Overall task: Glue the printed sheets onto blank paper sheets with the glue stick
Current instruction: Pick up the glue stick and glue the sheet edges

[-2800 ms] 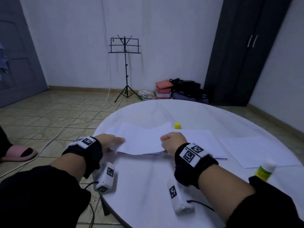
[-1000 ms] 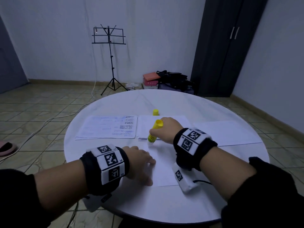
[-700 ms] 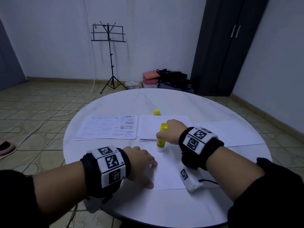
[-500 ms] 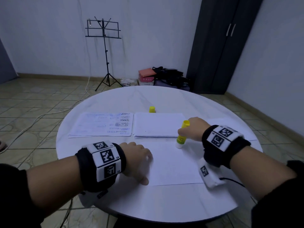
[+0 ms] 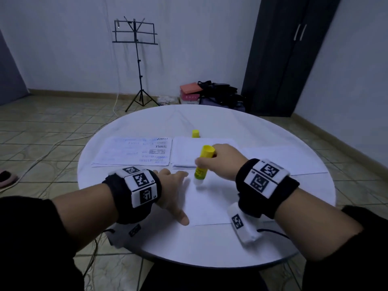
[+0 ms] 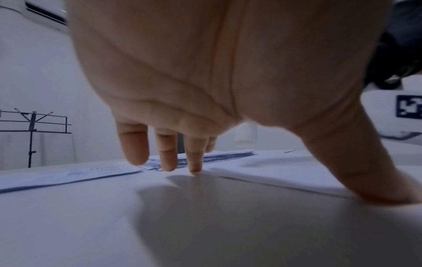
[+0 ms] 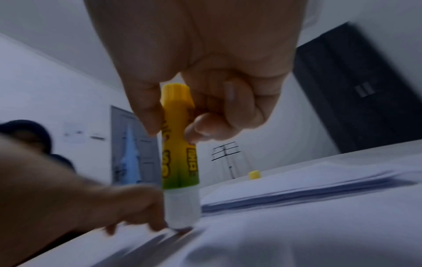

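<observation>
While the left hand (image 5: 171,191) lies flat on the round white table (image 5: 210,248), its fingers (image 6: 167,153) are spread and nearly straight. The fingertips and thumb press on the left edge of the blank sheet (image 5: 210,202) near the person. It holds nothing.

To its right, the right hand (image 5: 220,161) reaches over that sheet with the wrist raised. Its thumb and fingers are curled round the glue stick (image 5: 202,164) and pinch it near the yellow top. The stick stands almost upright, leaning a little. Its white bottom end touches the sheet close to the left hand's fingertips.

No boxes or bowls are on the table.

Going left to right at the far side: one printed sheet (image 5: 134,152) lies face up on the left. Just beside it is one stack of white sheets (image 5: 184,152). One yellow cap (image 5: 195,133) stands just behind the stack. One more white sheet (image 5: 294,160) lies on the right, partly hidden by the right wrist.

Two hands and one glue stick show.
</observation>
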A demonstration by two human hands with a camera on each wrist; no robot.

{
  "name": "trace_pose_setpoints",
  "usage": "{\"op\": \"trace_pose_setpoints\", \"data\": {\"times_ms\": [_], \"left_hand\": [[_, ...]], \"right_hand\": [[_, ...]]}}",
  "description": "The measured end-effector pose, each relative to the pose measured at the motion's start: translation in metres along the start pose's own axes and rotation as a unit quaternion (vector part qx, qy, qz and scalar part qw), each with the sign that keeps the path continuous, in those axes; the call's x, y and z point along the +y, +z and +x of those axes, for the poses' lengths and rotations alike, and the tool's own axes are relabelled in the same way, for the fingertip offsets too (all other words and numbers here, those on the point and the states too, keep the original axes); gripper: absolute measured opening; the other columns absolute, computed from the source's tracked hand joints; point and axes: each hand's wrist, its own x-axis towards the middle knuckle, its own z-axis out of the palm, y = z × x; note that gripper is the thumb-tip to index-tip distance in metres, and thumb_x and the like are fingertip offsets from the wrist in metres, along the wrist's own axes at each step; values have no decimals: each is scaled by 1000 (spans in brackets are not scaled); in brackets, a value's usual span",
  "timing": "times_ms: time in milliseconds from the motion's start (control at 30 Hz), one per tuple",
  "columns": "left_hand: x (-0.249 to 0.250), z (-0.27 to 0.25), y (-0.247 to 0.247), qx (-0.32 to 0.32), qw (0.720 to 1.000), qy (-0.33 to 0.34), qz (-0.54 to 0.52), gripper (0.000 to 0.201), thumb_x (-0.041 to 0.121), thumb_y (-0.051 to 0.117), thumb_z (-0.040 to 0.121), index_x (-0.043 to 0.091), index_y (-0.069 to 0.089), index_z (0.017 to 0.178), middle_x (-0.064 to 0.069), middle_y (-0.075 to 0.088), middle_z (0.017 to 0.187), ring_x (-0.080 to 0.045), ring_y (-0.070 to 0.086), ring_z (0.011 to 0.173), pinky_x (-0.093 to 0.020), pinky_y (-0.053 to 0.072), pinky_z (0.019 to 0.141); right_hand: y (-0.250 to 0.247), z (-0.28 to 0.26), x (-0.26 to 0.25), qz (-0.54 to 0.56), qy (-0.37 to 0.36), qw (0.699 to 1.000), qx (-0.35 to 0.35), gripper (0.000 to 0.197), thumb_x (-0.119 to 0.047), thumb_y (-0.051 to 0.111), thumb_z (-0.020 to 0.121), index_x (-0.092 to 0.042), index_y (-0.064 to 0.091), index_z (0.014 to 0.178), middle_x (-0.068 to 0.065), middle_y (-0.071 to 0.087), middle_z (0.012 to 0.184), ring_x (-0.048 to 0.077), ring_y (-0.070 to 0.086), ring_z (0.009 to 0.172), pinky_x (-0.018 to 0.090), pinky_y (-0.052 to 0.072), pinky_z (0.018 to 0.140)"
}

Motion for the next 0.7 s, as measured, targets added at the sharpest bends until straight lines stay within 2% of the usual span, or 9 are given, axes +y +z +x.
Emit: {"op": "trace_pose_setpoints", "data": {"times_ms": [67,133,233,300,367,433,500,633,700], "left_hand": [[2,-1,0,2,1000,-5,-2,125,70,75,54,31,2,148,-8,32,140,-33,35,131,-48,32,106],[4,-2,0,5,1000,3,-2,118,69,76,54,30,11,144,-6,36,134,-32,37,127,-47,35,105],[5,-5,-1,8,999,39,18,106,66,76,59,28,20,141,1,37,132,-28,33,128,-46,33,107],[7,-7,-4,5,999,44,17,103,64,77,61,31,20,141,2,38,133,-27,31,130,-45,32,107],[9,-7,-7,6,998,47,35,101,62,77,63,34,20,142,4,39,135,-26,31,131,-42,31,105],[12,-2,-8,-1,997,38,70,110,67,76,59,39,13,145,7,39,141,-24,30,132,-41,30,107],[14,5,-8,-12,994,34,106,118,75,74,51,46,9,145,9,38,145,-24,29,133,-44,29,108],[24,10,-14,-25,985,28,168,116,78,72,48,44,18,145,4,40,143,-25,29,132,-47,30,108],[29,10,-15,-18,979,24,200,115,78,72,47,44,20,144,2,31,146,-27,27,134,-49,29,109]], "right_hand": [[18,1,-10,-53,-18,998,-23,31,-42,61,85,-14,52,75,2,54,81,18,50,78,27,33,57],[29,-1,-14,-71,-26,996,-41,33,-46,60,84,-18,46,73,1,53,85,19,49,81,26,31,56],[31,-12,-14,-77,-51,994,-63,30,-43,60,85,-15,51,82,0,54,87,18,50,84,25,33,58],[25,-23,-12,-85,-72,991,-79,28,-41,61,85,-15,53,82,1,55,86,17,50,82,25,34,59],[16,-35,-7,-83,-77,990,-90,27,-39,63,85,-17,52,73,-2,53,77,13,50,73,22,34,58],[7,-47,1,-80,-68,990,-92,29,-37,63,84,-18,50,68,-4,51,71,10,48,67,22,35,57],[-3,-57,14,-81,-54,991,-91,25,-36,64,84,-13,56,77,-2,56,77,14,51,73,26,39,62],[-28,-73,48,-78,-7,994,-72,30,-36,64,80,-8,63,92,6,65,93,20,59,85,34,47,76],[-41,-81,64,-70,22,995,-63,30,-33,65,80,-6,64,94,8,66,96,23,61,89,37,49,79]]}}
